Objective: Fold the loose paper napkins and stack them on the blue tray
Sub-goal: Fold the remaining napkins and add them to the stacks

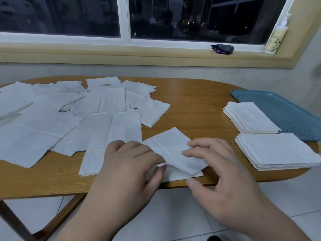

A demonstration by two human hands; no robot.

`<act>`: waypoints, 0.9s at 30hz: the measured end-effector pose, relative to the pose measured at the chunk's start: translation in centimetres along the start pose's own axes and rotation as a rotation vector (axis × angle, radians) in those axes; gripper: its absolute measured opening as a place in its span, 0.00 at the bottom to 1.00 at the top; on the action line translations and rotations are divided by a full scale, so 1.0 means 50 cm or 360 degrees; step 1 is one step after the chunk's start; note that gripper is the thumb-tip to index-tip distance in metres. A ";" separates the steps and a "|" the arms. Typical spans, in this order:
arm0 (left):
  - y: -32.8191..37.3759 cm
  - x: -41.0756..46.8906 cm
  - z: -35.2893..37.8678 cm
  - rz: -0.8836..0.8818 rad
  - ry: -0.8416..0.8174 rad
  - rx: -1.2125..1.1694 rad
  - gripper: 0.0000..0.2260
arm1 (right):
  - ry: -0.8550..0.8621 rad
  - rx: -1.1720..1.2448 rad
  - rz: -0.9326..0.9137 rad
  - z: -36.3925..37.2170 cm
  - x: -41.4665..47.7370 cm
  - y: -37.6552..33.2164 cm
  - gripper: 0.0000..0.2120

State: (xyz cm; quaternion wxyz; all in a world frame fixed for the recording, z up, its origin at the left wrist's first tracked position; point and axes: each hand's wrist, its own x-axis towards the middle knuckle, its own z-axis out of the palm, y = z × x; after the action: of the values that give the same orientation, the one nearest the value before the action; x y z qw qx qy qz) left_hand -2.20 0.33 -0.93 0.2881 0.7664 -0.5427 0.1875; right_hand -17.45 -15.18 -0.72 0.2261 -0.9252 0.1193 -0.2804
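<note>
While the left hand (128, 164) pinches the thin white paper napkin (173, 145), lower centre, the right hand (225, 171) presses its flap with relaxed, spread fingers (192, 154) (mid-fold); probably next: creasing it flat.

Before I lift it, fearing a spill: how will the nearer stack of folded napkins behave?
The nearer stack is probably light and floppy: thin paper layers show at its edge. Lifted by one side, it may sag and fan. Pushed, top sheets may slide.
</note>
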 end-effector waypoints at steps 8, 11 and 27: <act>-0.005 -0.006 -0.002 -0.0162 -0.0154 -0.0102 0.11 | 0.0307 0.0198 0.0054 -0.003 0.005 0.009 0.09; -0.023 -0.010 -0.005 -0.0230 -0.0185 -0.0104 0.11 | 0.0337 0.0461 0.0091 -0.020 0.000 0.023 0.11; -0.029 -0.018 0.006 -0.0432 0.0120 -0.0187 0.23 | 0.0293 0.0154 0.0514 -0.002 0.016 0.033 0.09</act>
State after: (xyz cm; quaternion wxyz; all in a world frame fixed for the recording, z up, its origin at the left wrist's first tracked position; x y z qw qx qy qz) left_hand -1.15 1.13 -2.04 0.3754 0.8068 -0.4330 0.1436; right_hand -17.01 -16.92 -1.10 0.3007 -0.8525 0.2728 -0.3292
